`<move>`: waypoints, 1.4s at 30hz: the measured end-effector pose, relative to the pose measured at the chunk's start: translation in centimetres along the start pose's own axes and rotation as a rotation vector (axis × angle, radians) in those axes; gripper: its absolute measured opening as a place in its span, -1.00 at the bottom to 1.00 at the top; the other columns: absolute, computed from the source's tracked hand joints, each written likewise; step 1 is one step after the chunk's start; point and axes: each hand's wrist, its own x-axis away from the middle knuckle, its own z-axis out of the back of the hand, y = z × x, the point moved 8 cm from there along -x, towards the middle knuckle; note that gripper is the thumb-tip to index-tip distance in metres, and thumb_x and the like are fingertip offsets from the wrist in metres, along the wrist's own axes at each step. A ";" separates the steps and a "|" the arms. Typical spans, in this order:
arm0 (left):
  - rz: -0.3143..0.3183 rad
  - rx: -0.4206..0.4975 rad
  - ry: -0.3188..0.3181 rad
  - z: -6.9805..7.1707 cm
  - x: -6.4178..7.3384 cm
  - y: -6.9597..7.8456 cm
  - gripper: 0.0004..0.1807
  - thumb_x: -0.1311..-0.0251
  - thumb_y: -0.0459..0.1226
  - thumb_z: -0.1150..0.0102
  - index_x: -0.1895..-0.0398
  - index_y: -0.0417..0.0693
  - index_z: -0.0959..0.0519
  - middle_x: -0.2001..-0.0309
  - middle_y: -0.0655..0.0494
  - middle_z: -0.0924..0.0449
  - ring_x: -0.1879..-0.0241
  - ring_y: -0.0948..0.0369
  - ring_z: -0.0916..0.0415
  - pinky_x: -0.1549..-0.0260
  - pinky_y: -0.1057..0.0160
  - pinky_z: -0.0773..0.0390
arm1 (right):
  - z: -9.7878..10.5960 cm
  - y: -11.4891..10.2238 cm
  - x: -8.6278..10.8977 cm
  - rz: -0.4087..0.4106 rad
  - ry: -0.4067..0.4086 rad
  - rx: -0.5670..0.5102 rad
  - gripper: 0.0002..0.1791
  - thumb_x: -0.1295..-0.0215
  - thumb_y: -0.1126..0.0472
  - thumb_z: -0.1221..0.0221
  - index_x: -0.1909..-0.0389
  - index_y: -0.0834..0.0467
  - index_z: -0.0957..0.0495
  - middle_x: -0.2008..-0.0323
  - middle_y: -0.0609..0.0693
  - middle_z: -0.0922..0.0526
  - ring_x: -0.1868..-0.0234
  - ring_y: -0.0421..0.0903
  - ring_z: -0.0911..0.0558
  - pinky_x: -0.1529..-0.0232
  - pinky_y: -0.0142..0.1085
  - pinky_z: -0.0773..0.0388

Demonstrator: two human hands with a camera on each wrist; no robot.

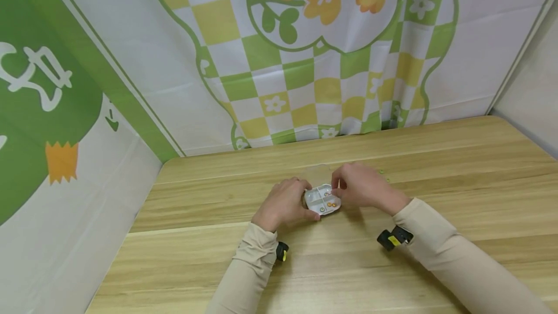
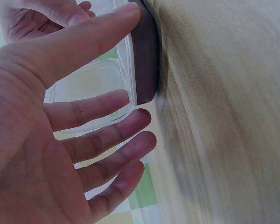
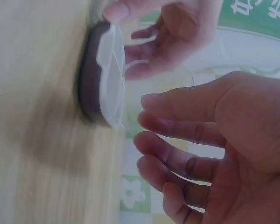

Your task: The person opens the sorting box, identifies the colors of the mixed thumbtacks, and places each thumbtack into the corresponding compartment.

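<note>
A small compartmented box [image 1: 315,196], white inside with a dark brown outer shell [image 2: 147,56], stands on the table. Its clear lid [image 2: 91,88] is swung back on the far side. Two orange ring-like pieces [image 1: 332,204] lie in the near right compartment, a greenish one [image 1: 322,210] in the near left, and a small piece [image 1: 326,194] in the far right. My left hand [image 1: 285,203] holds the box's left side between thumb and index finger. Over its right edge hovers my right hand [image 1: 359,185], thumb and index tips close together; no piece shows between them.
Tiny green pieces [image 1: 381,172] lie on the wooden table [image 1: 209,256] beyond my right hand. A checked, flowered cloth [image 1: 296,76] hangs behind the table's far edge. At the left stands a green and white printed panel [image 1: 52,96].
</note>
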 end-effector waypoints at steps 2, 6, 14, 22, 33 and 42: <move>0.003 0.006 0.000 0.0 0.0 0.0 -0.29 0.09 -0.01 -0.63 -0.12 -0.15 -0.61 0.02 0.05 -0.65 0.02 0.09 -0.54 -0.11 -0.02 -0.43 | 0.2 0.4 0.0 -0.002 -0.004 -0.004 -0.92 -0.22 0.27 -0.36 0.44 0.07 -0.68 0.53 -0.12 -0.57 0.48 -0.16 -0.51 0.45 -0.26 -0.46; 0.010 0.011 -0.003 0.0 0.0 0.0 -0.28 0.09 -0.03 -0.63 -0.14 -0.16 -0.60 0.01 0.04 -0.65 0.01 0.09 -0.53 -0.13 -0.02 -0.42 | 0.8 1.2 0.1 -0.021 -0.007 -0.005 -0.93 -0.23 0.26 -0.34 0.43 0.08 -0.68 0.52 -0.11 -0.57 0.47 -0.15 -0.52 0.42 -0.24 -0.47; 0.005 0.006 -0.005 -0.1 -0.1 -0.1 -0.27 0.08 -0.02 -0.63 -0.14 -0.17 -0.60 0.00 0.02 -0.65 -0.01 0.06 -0.55 -0.12 -0.03 -0.44 | 1.7 3.2 0.3 -0.077 0.027 0.033 -0.92 -0.26 0.24 -0.34 0.43 0.07 -0.71 0.50 -0.11 -0.60 0.45 -0.12 -0.55 0.38 -0.17 -0.49; 0.002 0.006 0.000 0.0 -0.1 -0.1 -0.28 0.09 -0.02 -0.63 -0.14 -0.16 -0.61 0.01 0.02 -0.65 -0.01 0.05 -0.54 -0.12 -0.04 -0.44 | 2.2 5.1 0.5 -0.129 0.047 0.052 -0.93 -0.24 0.26 -0.33 0.44 0.11 -0.69 0.50 -0.08 -0.61 0.43 -0.07 -0.56 0.36 -0.12 -0.50; 0.007 0.002 -0.003 0.0 0.0 0.0 -0.26 0.09 -0.02 -0.63 -0.15 -0.17 -0.60 0.01 0.02 -0.65 -0.01 0.06 -0.54 -0.12 -0.03 -0.43 | 2.3 7.3 0.8 -0.184 0.074 0.053 -0.93 -0.16 0.28 -0.31 0.49 0.11 -0.67 0.51 -0.05 -0.60 0.43 -0.03 -0.55 0.39 -0.11 -0.47; 0.015 0.002 -0.008 -0.1 0.1 0.0 -0.26 0.07 -0.02 -0.62 -0.17 -0.17 -0.59 0.00 0.03 -0.64 -0.01 0.07 -0.53 -0.14 -0.03 -0.42 | 2.5 8.5 0.9 -0.229 0.068 0.071 -0.90 -0.05 0.35 -0.24 0.53 0.09 -0.64 0.49 -0.02 -0.61 0.43 0.00 -0.55 0.44 -0.10 -0.46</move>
